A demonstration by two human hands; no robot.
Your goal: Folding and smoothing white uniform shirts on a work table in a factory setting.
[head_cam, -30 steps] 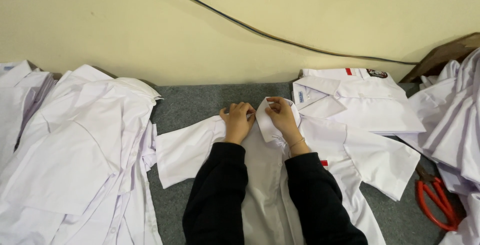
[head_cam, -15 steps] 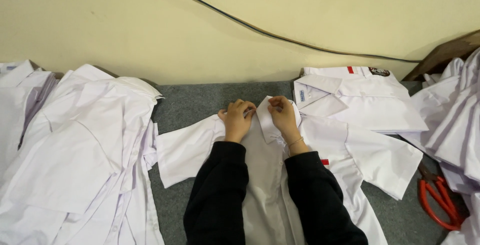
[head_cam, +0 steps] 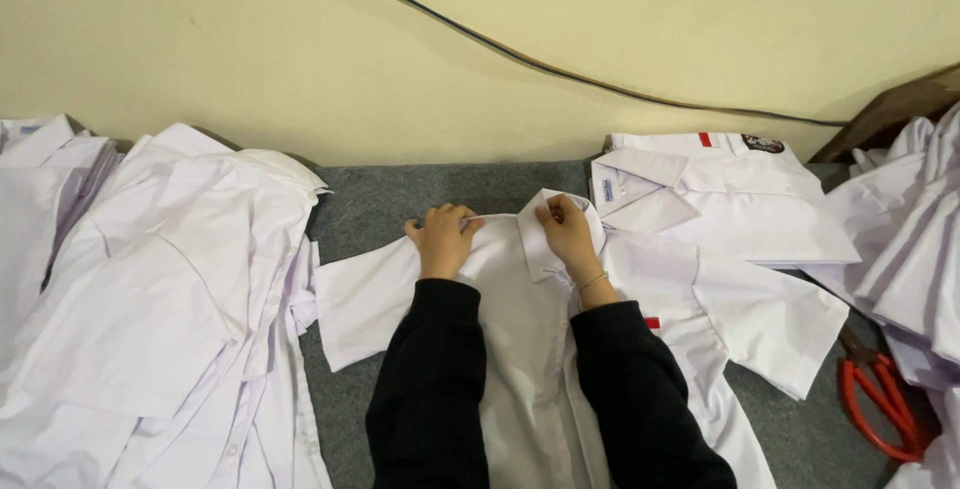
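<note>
White shirt point(head_cam: 520, 349), hem cut off below.

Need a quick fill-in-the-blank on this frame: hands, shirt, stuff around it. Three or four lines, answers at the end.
1. Both hands, left hand and right hand, grip the ____ of the white shirt.
2. The shirt lies flat on a ____ carpet.
3. The scissors at the right edge have ____ handles.
4. The folded shirt lies to the person's ____.

Answers: collar; grey; red; right
</note>
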